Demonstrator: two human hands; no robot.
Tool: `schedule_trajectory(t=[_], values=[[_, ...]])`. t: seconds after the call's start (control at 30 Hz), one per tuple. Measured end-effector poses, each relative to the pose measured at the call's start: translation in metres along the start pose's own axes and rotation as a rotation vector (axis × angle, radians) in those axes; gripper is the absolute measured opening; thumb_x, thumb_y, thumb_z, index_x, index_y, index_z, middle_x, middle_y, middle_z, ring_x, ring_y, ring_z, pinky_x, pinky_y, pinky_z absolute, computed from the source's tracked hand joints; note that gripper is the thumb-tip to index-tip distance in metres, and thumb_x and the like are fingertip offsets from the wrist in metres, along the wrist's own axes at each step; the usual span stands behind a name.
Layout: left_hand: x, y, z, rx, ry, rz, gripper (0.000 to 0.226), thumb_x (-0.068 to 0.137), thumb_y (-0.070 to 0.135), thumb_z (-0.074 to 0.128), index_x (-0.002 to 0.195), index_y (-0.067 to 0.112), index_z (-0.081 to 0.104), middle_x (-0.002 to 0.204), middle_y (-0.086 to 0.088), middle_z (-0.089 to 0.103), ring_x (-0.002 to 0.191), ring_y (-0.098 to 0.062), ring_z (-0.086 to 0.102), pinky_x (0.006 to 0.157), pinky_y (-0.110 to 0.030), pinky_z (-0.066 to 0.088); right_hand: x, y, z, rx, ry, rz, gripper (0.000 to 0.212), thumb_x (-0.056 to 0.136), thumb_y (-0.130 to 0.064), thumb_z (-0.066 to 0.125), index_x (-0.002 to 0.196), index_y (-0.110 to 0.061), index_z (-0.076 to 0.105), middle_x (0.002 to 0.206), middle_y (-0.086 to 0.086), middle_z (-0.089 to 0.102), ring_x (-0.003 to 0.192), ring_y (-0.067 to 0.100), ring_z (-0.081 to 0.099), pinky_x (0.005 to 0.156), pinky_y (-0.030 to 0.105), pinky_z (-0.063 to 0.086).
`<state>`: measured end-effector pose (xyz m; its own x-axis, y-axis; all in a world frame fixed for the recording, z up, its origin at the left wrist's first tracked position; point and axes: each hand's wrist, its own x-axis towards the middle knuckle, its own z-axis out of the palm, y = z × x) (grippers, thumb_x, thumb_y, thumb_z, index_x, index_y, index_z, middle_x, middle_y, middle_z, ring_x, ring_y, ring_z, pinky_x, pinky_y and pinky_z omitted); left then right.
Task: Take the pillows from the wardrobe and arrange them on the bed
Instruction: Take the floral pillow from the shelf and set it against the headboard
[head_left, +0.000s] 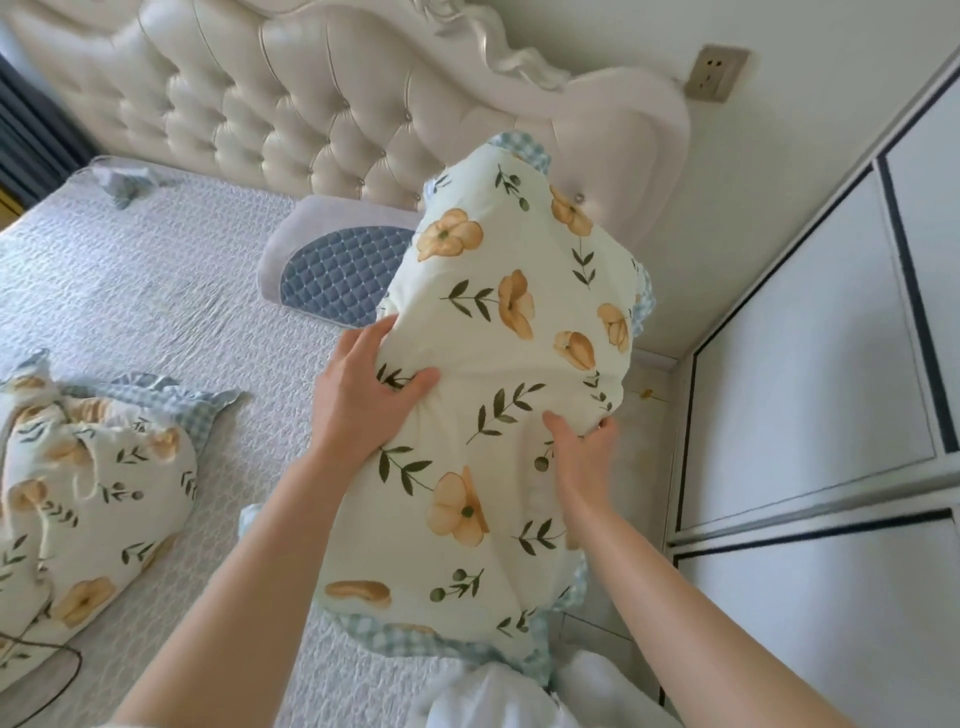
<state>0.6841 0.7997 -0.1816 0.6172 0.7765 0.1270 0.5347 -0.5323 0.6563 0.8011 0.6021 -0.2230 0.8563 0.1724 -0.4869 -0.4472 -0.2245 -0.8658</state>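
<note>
A cream pillow (498, 364) printed with orange flowers and green leaves, edged in blue check frill, is held up over the right side of the bed (156, 291). My left hand (363, 395) grips its left edge and my right hand (582, 457) grips its lower right part. Its top end points toward the headboard. A second pillow (88, 499) with the same print lies crumpled on the bed at the left. A grey pillow with a blue quilted panel (332, 270) lies at the head of the bed, partly hidden by the held pillow.
The tufted cream headboard (291, 114) runs along the back. White wardrobe doors (810, 364) with dark trim stand shut on the right. A narrow floor gap (649, 415) separates bed and wardrobe. A wall socket (717, 73) sits at top right. Dark curtains (31, 135) hang at far left.
</note>
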Motion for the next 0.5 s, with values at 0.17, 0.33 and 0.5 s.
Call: schedule_trajectory(t=[0.17,0.33,0.5], values=[[0.063,-0.004,0.010,0.075,-0.124,0.040,0.078,0.071,0.068,0.068,0.138,0.038,0.044,0.127,0.008,0.053,0.100,-0.009,0.046,0.084,-0.032,0.037,0.044,-0.020,0.024,-0.017,-0.078,0.218,0.082,0.080,-0.030,0.070,0.145,-0.010,0.023,0.134,0.002,0.045,0.120,0.024,0.047,0.099,0.036,0.037],[0.126,0.003,0.026,0.197,-0.244,0.078,0.077,0.075,0.058,0.073,0.142,0.035,0.044,0.128,0.003,0.053,0.111,-0.022,0.051,0.089,-0.037,0.039,0.094,-0.045,0.045,0.068,-0.174,0.533,0.096,0.074,-0.044,0.069,0.151,-0.015,0.020,0.150,0.013,0.039,0.133,0.036,0.041,0.109,0.055,0.034],[0.177,0.025,0.050,0.317,-0.360,0.127,0.072,0.080,0.048,0.073,0.144,0.035,0.043,0.128,0.000,0.054,0.115,-0.026,0.052,0.092,-0.039,0.038,0.145,-0.058,0.052,0.132,-0.297,0.805,0.070,0.066,-0.049,0.069,0.127,-0.016,0.055,0.118,0.018,0.064,0.104,0.040,0.061,0.091,0.062,0.045]])
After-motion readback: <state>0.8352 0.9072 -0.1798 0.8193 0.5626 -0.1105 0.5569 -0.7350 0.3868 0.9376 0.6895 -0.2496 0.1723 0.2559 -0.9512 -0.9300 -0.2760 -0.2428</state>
